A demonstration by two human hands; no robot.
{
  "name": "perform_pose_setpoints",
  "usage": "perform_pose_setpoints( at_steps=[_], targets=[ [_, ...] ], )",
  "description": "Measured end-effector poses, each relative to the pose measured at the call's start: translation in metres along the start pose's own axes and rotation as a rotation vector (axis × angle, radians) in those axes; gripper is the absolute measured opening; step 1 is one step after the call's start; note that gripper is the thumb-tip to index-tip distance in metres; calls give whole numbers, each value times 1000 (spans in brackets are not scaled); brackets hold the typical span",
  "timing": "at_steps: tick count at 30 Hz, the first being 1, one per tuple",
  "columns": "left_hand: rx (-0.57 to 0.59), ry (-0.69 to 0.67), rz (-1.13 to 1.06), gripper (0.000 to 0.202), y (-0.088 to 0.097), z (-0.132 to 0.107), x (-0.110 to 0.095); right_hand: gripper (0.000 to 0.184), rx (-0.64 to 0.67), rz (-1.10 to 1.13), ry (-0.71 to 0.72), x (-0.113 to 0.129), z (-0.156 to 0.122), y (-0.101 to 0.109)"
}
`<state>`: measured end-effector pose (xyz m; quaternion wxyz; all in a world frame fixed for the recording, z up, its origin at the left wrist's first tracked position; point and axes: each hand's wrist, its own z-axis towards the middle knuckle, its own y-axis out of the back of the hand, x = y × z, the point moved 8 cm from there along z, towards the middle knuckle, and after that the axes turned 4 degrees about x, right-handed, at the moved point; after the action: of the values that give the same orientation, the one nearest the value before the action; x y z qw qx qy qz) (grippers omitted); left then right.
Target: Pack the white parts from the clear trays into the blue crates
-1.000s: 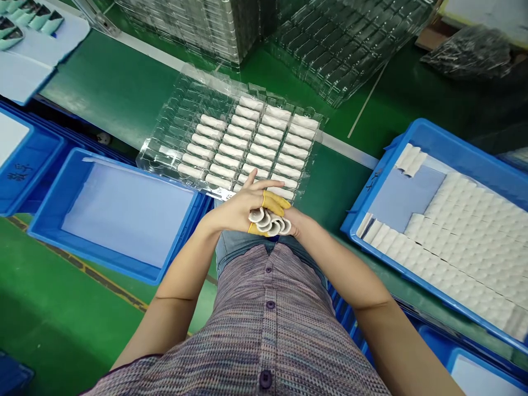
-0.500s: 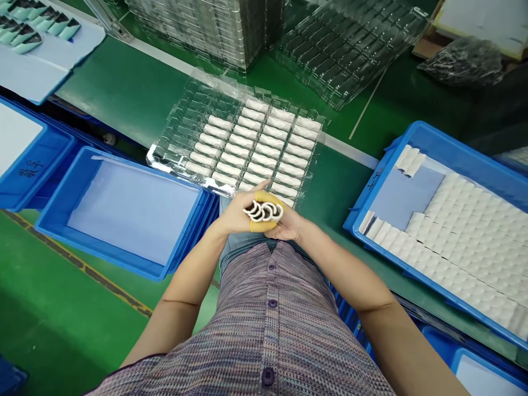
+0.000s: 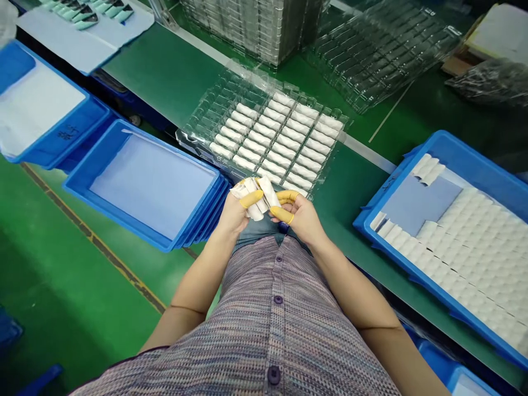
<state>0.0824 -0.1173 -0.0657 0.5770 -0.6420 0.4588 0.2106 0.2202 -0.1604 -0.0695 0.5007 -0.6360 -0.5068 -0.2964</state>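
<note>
My left hand (image 3: 237,209), with a yellow finger cot on the thumb, is closed around several short white curved pieces (image 3: 252,199). Beside them, my right hand (image 3: 297,213) pinches one more white curved piece (image 3: 269,191) between yellow-covered fingers, tilted against the bunch. Just beyond my hands lies a clear plastic tray (image 3: 208,113) with rows of slots. White pieces like these fill many of its slots in several columns, while slots toward its left side show bare plastic.
On the right, a blue bin (image 3: 363,220) holds many white pieces in tight rows. Blue bins (image 3: 181,234) with pale liners are stacked at left. Behind the green bench (image 3: 144,82) stand a tall stack of clear trays (image 3: 251,27) and more loose trays (image 3: 371,55).
Both hands have turned the bunch from end-on to lying lengthwise in view. My right hand has drawn apart from my left and grips one piece at the bunch's edge. The view has shifted left.
</note>
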Motion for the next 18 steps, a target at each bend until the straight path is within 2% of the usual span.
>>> perform_pose_setpoints(
  at_steps=[3,10,15,18],
  targets=[
    [-53,17,-100,50,12,-2,2,58,-17,-27,3,1,1,-5],
    [-88,47,-230,54,29,18,6,33,-76,-236,196,18,10,-12],
    [-33,31,-228,58,30,42,-2,12,-284,-637,474,51,22,-10],
    [-38,5,-221,61,34,54,-12,12,-290,-862,539,59,37,-20]
  ],
)
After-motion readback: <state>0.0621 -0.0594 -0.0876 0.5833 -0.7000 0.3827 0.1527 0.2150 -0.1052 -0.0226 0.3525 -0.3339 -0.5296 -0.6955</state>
